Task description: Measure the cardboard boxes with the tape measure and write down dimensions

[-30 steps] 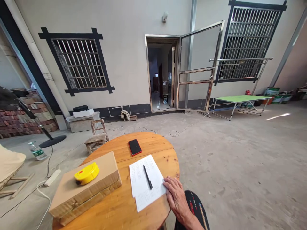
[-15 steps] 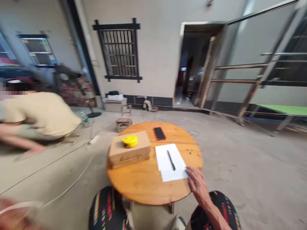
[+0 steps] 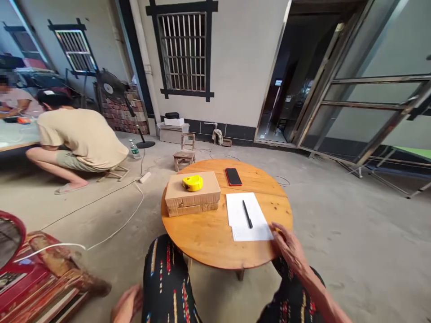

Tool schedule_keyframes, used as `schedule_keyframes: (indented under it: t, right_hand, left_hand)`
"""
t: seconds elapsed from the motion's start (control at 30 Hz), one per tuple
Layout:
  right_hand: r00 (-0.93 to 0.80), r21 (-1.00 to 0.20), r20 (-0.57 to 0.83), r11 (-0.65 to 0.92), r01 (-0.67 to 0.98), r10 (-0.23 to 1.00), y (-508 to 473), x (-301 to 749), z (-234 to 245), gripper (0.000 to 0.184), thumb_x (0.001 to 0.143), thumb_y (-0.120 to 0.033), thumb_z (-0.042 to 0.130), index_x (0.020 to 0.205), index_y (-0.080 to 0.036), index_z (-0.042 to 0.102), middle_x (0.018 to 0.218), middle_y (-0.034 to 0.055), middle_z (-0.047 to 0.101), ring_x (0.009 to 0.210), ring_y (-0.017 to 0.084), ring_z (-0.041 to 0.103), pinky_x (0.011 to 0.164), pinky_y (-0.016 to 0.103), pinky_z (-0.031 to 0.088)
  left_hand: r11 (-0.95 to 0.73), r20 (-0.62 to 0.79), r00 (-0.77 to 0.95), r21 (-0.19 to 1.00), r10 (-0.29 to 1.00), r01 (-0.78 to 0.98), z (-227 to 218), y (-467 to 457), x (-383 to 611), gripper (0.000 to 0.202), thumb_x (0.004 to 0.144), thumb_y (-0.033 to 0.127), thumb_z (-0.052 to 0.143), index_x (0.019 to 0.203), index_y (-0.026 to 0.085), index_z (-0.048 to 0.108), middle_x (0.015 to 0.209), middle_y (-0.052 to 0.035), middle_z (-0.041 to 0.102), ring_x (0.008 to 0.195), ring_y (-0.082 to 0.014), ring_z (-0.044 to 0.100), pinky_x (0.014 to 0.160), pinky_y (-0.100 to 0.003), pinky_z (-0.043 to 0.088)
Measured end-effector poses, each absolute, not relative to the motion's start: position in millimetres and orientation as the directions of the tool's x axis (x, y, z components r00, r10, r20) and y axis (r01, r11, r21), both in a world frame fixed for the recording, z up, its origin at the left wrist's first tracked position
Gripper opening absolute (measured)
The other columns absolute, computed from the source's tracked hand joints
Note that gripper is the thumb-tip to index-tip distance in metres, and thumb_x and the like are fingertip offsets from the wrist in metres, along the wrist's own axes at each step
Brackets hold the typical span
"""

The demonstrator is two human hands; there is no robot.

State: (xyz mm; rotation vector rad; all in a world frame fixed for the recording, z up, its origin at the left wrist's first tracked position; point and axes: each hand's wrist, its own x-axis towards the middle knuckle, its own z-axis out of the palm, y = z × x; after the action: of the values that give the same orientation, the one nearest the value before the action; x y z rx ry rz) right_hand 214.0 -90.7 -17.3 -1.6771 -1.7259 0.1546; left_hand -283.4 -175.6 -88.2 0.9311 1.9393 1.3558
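My right hand (image 3: pixel 288 246) rests at the right edge of the round wooden table (image 3: pixel 202 237), fingers bent but apart, with nothing visible in it. Its fingertips are by the lower right corner of the white paper sheets (image 3: pixel 237 213). A black pen (image 3: pixel 247 214) lies on the paper. Low beside my left knee hangs my left hand (image 3: pixel 128 304), blurred, so its fingers cannot be made out. On the table's left side sits a cardboard box (image 3: pixel 191 204) with a yellow tape measure (image 3: pixel 192 183) on top. Behind the paper lies a black phone with a red edge (image 3: pixel 233 176).
A person in a beige shirt (image 3: pixel 85 137) squats at the left; another sits beyond. A small wooden chair (image 3: pixel 184 154) stands behind the table. Cables and a power strip (image 3: pixel 145 177) cross the floor. At lower left is a red fan (image 3: pixel 13 251) by a wooden seat.
The view has swung left and down, so the table sits slightly higher and further right. My left hand has come into view at the bottom. The right hand's fingers are more bent.
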Motion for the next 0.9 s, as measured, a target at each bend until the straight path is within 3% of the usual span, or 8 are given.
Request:
schedule_keyframes:
  t: [0.1,0.2,0.33,0.43,0.53,0.67,0.77,0.9]
  right_hand:
    - [0.107,-0.584,0.379,0.148,0.798,0.919,-67,195,21,0.044,0.092,-0.050,0.046,0.119,-0.021,0.064,0.120,0.0131,0.070,0.105,0.032,0.067,0.075,0.042,0.057]
    - [-0.053,-0.625,0.398,0.313,0.715,0.916,-30,139,69,0.040,0.091,-0.049,0.050,0.121,-0.024,0.061,0.126,0.0102,0.066,0.105,0.029,0.066,0.076,0.041,0.056]
    - [-0.423,-0.485,0.456,0.617,0.620,0.783,32,29,115,0.042,0.087,-0.037,0.056,0.127,-0.022,0.057,0.136,0.0107,0.057,0.122,0.029,0.055,0.101,0.048,0.044]
    - [-0.439,-0.498,0.422,0.607,0.619,0.794,71,-37,125,0.061,0.072,-0.040,0.074,0.125,-0.016,0.058,0.129,0.0165,0.059,0.118,0.037,0.055,0.100,0.058,0.038]
    - [-0.413,-0.570,0.395,0.571,0.590,0.821,87,-57,124,0.057,0.063,-0.042,0.080,0.112,-0.015,0.065,0.108,0.0141,0.068,0.106,0.037,0.060,0.094,0.054,0.043]
    - [-0.277,-0.730,0.383,0.472,0.494,0.881,75,-22,122,0.057,0.085,-0.057,0.055,0.124,-0.015,0.058,0.109,0.0099,0.069,0.093,0.026,0.066,0.077,0.039,0.053]
    - [0.060,-0.966,0.256,0.253,0.053,0.965,54,17,116,0.049,0.088,-0.058,0.048,0.117,-0.020,0.061,0.106,0.0060,0.070,0.094,0.025,0.068,0.075,0.037,0.055]
    - [0.205,-0.892,-0.086,0.015,-0.451,0.975,17,47,94,0.036,0.084,-0.056,0.058,0.104,-0.028,0.067,0.097,0.0022,0.073,0.095,0.027,0.070,0.078,0.044,0.057]
  left_hand:
    - [0.257,-0.113,-0.674,0.959,0.730,0.118,-77,-141,-303,0.046,0.076,0.062,0.063,0.084,0.017,0.062,0.078,-0.0048,0.067,0.071,-0.0228,0.067,0.065,-0.037,0.056]
    - [0.168,-0.027,-0.711,0.977,0.703,0.128,-44,-109,-307,0.055,0.060,0.065,0.068,0.089,0.019,0.064,0.093,-0.0092,0.071,0.092,-0.0313,0.069,0.080,-0.042,0.055]
    - [0.041,0.092,-0.642,0.981,0.761,0.189,6,-56,-281,0.063,0.069,0.062,0.065,0.115,0.019,0.063,0.122,-0.0125,0.065,0.113,-0.0302,0.062,0.097,-0.042,0.048]
    - [-0.005,0.120,-0.547,0.978,0.829,0.207,29,-13,-259,0.066,0.075,0.058,0.064,0.129,0.020,0.057,0.131,-0.0140,0.059,0.115,-0.0302,0.061,0.097,-0.042,0.048]
    - [-0.027,0.106,-0.451,0.984,0.886,0.177,37,17,-248,0.068,0.080,0.054,0.063,0.137,0.019,0.051,0.134,-0.0153,0.059,0.120,-0.0307,0.058,0.098,-0.041,0.048]
    - [-0.055,0.088,-0.322,0.992,0.942,0.111,41,28,-243,0.063,0.087,0.053,0.056,0.140,0.020,0.048,0.131,-0.0131,0.063,0.119,-0.0302,0.060,0.096,-0.040,0.049]
    - [-0.089,0.110,-0.261,0.992,0.959,0.088,44,14,-241,0.058,0.087,0.053,0.053,0.138,0.024,0.051,0.135,-0.0080,0.061,0.125,-0.0299,0.055,0.102,-0.040,0.046]
    - [-0.120,0.141,-0.273,0.988,0.951,0.094,26,-30,-236,0.069,0.083,0.055,0.057,0.144,0.026,0.042,0.142,-0.0055,0.054,0.133,-0.0308,0.047,0.107,-0.039,0.043]
